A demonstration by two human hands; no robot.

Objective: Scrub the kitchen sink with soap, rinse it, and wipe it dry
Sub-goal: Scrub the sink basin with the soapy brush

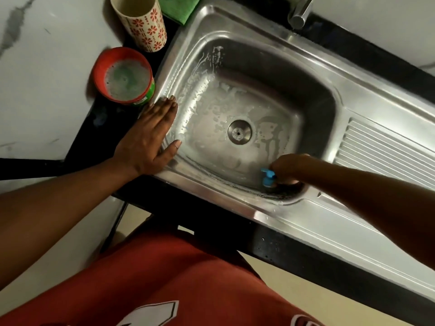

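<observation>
We judge the steel sink (211,192) mid-scrub; rinsing and drying are left to do.
Our right hand (288,167) grips a blue scrubber (267,177) in the basin's near right corner, our left hand (150,135) lies flat on the left rim, and suds (204,74) streak the left wall.

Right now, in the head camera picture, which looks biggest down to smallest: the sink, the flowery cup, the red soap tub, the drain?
1. sink
2. red soap tub and flowery cup: about alike. The cup is cut off at the picture's top edge, so I won't rank them.
3. drain
</observation>
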